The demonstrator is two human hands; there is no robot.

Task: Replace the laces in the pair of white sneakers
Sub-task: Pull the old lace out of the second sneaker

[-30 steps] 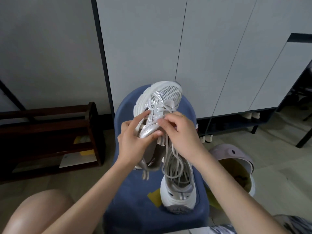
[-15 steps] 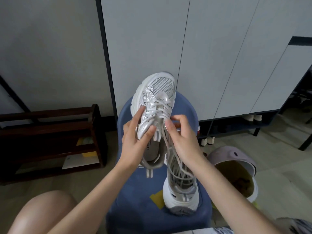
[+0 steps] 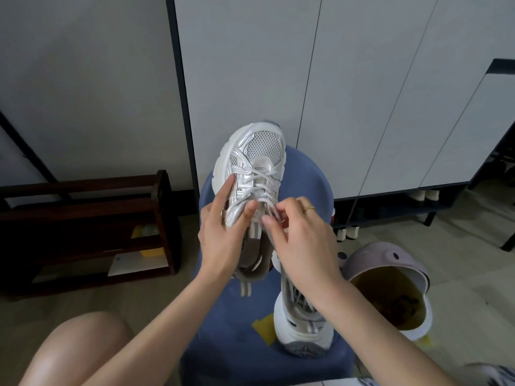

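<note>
Your left hand (image 3: 223, 235) holds the raised sneaker (image 3: 250, 174) by its side, thumb pressed on the upper, toe pointing at the cabinet doors (image 3: 348, 93). Your right hand (image 3: 301, 246) has its grip narrowed to a pinch on the lace (image 3: 274, 215) near the tongue. The second sneaker (image 3: 302, 327) rests on the blue stool (image 3: 223, 344), its toe at the near edge. A pink bin (image 3: 390, 263) stands just beside the stool on the right, a dark wooden rack (image 3: 83, 218) on the left.

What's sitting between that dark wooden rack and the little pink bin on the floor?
In the head view, a blue stool stands between the wooden rack and the pink bin, with the second white sneaker resting on it.
</note>
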